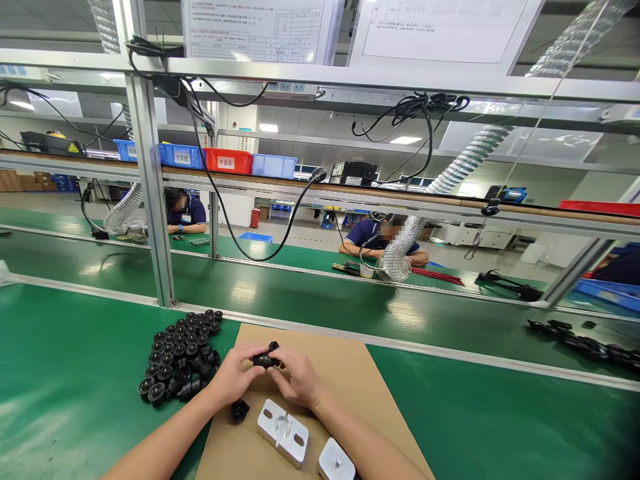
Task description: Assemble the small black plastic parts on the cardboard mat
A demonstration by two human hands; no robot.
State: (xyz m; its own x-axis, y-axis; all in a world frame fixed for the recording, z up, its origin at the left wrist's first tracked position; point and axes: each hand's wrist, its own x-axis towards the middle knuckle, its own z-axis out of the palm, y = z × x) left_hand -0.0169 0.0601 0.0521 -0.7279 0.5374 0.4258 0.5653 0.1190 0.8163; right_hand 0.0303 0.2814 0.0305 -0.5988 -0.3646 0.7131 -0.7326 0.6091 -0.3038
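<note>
Black plastic part (263, 361) sits between the two hands, over the far end of the cardboard sheet (345, 383), and from where I stand I cannot tell whether it touches the cardboard. The left hand (237, 372) pinches its left end with thumb and fingers; the right hand (299, 377) pinches its right end, the fingers curled. A small black knob (273, 346) shows just above the right fingertips, though I cannot make out whether it belongs to the same piece.

Nearer the person on the cardboard, close to its left edge, lies a loose black piece (240, 410), just beside the left forearm. Right of that, also on the cardboard, a slotted metal block (283, 432) with a round hollow lies below the hands, and a smaller metal block (336, 460) with a peg rests at the cardboard's near end, against the view of the right forearm.

Just left of the cardboard, a pile of black pieces (185, 347) covers part of the green tabletop (465, 413). Well beyond the cardboard, two co-workers (193, 212) lean over another bench.
</note>
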